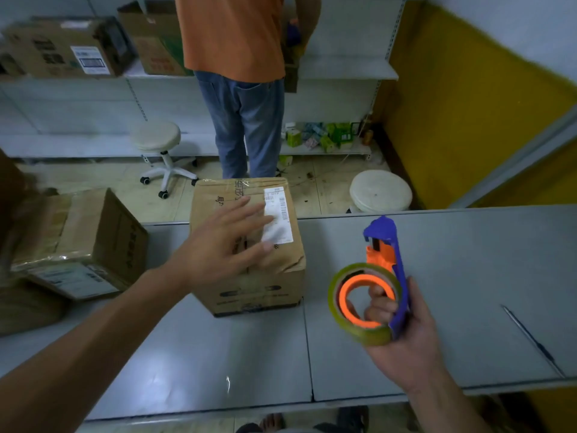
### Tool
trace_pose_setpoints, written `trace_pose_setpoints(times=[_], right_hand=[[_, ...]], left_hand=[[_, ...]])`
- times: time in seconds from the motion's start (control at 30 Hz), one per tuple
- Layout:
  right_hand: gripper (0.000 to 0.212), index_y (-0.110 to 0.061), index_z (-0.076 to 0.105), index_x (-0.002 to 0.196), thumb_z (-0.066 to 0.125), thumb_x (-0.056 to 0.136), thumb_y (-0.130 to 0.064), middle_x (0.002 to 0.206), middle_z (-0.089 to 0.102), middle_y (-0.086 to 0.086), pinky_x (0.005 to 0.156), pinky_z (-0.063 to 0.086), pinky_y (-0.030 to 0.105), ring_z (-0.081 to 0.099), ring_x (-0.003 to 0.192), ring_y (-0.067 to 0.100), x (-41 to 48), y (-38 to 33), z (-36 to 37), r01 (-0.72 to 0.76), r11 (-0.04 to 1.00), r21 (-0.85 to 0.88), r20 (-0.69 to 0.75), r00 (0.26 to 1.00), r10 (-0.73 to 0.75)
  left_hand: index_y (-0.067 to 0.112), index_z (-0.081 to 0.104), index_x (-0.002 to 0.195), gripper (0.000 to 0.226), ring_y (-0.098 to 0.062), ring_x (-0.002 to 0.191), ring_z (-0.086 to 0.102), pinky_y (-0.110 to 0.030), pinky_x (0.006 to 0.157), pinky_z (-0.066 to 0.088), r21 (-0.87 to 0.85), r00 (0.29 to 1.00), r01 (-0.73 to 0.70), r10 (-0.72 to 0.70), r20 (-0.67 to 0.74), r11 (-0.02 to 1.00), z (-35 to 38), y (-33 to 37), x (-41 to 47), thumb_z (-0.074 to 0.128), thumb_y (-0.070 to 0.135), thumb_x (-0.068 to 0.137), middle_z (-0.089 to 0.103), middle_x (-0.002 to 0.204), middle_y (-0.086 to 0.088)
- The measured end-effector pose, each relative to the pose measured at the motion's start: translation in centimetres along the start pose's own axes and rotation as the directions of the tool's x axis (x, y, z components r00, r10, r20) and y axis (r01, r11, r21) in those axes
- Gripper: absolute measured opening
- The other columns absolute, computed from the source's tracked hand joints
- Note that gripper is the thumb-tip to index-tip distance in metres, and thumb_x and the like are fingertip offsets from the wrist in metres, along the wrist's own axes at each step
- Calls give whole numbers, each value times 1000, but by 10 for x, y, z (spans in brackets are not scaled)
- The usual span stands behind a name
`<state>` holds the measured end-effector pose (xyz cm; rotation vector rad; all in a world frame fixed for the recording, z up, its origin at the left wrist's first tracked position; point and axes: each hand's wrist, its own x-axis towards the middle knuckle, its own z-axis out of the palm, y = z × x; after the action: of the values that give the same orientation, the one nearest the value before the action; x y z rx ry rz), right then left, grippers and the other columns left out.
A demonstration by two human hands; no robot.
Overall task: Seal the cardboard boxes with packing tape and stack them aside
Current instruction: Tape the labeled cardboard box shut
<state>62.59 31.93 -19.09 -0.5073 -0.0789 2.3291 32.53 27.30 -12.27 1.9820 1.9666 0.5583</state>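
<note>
Cardboard box (249, 292) upright on grey table (187, 354), white label (281, 214) on its top. Your left hand (224, 242) over box top, fingers spread; contact unclear, blurred. Your right hand (402, 332) right of box, fingers curled around tape dispenser (387, 264) handle, tape roll (362, 332) loaded. Second box (103, 239) left of box, tilted. Person in orange shirt (234, 35) behind box.
</note>
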Motion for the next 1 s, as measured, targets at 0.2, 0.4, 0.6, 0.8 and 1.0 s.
trace_pose_setpoints(times=[0.2, 0.4, 0.6, 0.8, 1.0], right_hand=[[45, -5, 68, 75, 96, 50, -30, 48, 46, 3, 77, 30, 35, 43, 39, 12, -12, 32, 12, -19, 988, -152, 22, 1000, 23], [65, -11, 78, 82, 100, 25, -34, 65, 64, 8, 71, 46, 36, 60, 54, 17, -13, 41, 28, -11, 957, -290, -71, 997, -10], [64, -7, 77, 70, 98, 19, -39, 58, 62, 12, 43, 50, 28, 59, 45, 17, -17, 48, 40, -54, 901, -430, -73, 997, 25], [67, -6, 77, 68, 99, 14, -40, 59, 65, 13, 41, 51, 30, 60, 42, 21, -23, 44, 47, -70, 867, -493, -34, 998, 61], [65, -3, 74, 63, 97, 21, -46, 51, 60, 19, 41, 50, 29, 59, 40, 26, -25, 35, 54, -41, 807, -589, 34, 997, 76]], left_hand=[[29, 69, 92, 23, -4, 85, 65, -22, 72, 51, -502, 943, 332, -263, 206, 798, -2, 71, 8, 68, 50, 81, 71, 87, 12], [24, 66, 101, 49, -14, 96, 68, -37, 92, 54, -598, 904, 423, -277, 325, 681, 27, 96, 2, 70, 56, 63, 72, 98, 4], [28, 69, 93, 36, -15, 92, 70, -45, 88, 56, -538, 918, 396, -301, 260, 744, 35, 98, 4, 60, 52, 66, 74, 91, 6], [19, 76, 79, 11, -11, 71, 67, -43, 81, 57, -579, 898, 428, -397, 187, 694, 28, 92, 1, 67, 26, 75, 75, 75, 1], [-3, 70, 83, 10, -12, 59, 66, -28, 65, 52, -773, 847, 465, -471, 247, 432, 18, 96, -3, 63, 1, 87, 73, 72, -10]])
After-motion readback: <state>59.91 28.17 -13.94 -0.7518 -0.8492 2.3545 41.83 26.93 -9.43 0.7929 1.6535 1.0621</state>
